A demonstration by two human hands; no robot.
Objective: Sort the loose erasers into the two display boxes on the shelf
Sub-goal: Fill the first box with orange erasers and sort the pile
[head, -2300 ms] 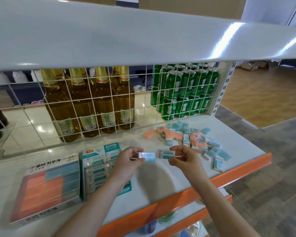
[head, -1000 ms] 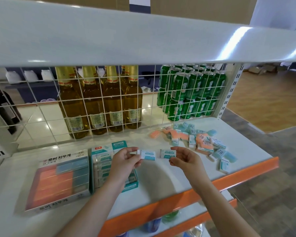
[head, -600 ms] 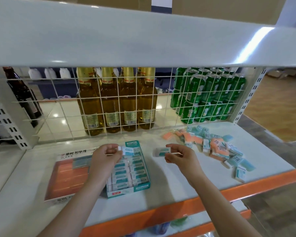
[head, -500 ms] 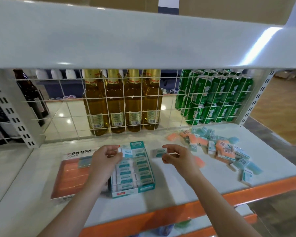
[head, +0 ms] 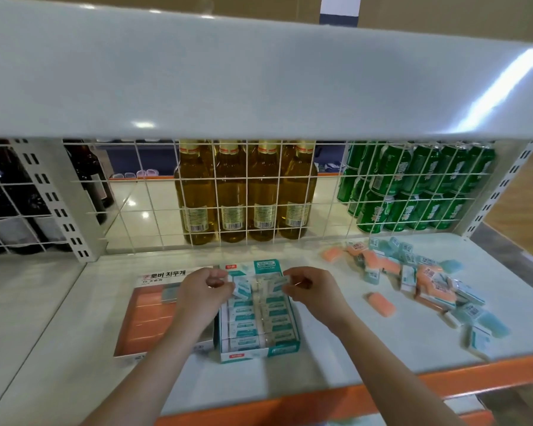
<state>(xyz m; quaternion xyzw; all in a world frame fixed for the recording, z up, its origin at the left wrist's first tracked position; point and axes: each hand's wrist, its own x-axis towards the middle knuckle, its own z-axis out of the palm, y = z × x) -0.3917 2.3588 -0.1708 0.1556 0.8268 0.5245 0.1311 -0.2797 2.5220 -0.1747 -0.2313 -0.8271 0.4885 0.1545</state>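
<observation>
Two display boxes lie on the white shelf. The teal box [head: 260, 352] holds rows of white-and-teal sleeved erasers. Left of it, the white box [head: 163, 276] with Korean lettering holds orange erasers and one blue. Both my hands hover over the far end of the teal box. My left hand [head: 203, 292] pinches a sleeved eraser [head: 239, 285], and my right hand [head: 310, 290] pinches another sleeved eraser [head: 276, 284]. A pile of loose erasers [head: 425, 278], orange, blue and sleeved, lies at the right. One orange eraser [head: 381, 304] lies apart from it.
A white wire grid [head: 246, 195] closes the back of the shelf; behind it stand amber bottles [head: 243, 192], green cans [head: 413, 186] and dark bottles [head: 6, 195]. An upper shelf [head: 259, 78] overhangs. The front edge [head: 290, 404] is orange.
Both hands, each with its eraser, have moved left from the open shelf to above the far end of the teal box. The view has swung left as well.
</observation>
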